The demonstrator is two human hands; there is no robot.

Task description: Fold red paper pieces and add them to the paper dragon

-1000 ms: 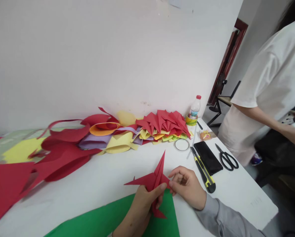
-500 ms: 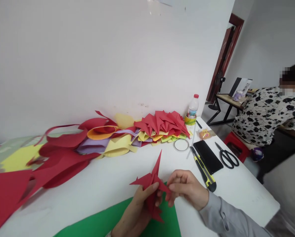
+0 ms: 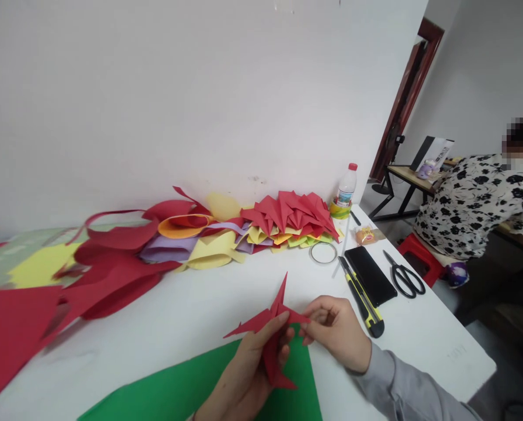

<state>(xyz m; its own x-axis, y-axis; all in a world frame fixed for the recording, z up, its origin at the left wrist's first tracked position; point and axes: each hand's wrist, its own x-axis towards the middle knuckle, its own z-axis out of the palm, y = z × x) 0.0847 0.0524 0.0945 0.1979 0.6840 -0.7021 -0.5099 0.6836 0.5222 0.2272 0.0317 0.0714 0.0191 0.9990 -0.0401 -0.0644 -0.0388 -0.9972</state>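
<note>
I hold a folded red paper shape [image 3: 275, 316] with pointed tips just above the white table [image 3: 177, 316]. My left hand [image 3: 248, 374] grips its lower body between thumb and fingers. My right hand [image 3: 338, 330], in a grey sleeve, pinches its right-hand point. A green paper sheet [image 3: 191, 389] lies under both hands at the table's near edge.
Folded red shapes [image 3: 294, 213] and loose red, yellow, purple and orange paper [image 3: 125, 263] line the wall. To the right lie a tape ring [image 3: 323, 252], a utility knife [image 3: 361, 299], a black phone [image 3: 370, 275], scissors [image 3: 404, 275] and a bottle [image 3: 345, 190]. A seated person [image 3: 480, 199] is at far right.
A standing person in a white shirt has left the right side, uncovering the seated person. My hands have kept hold of the red shape, turning it slightly.
</note>
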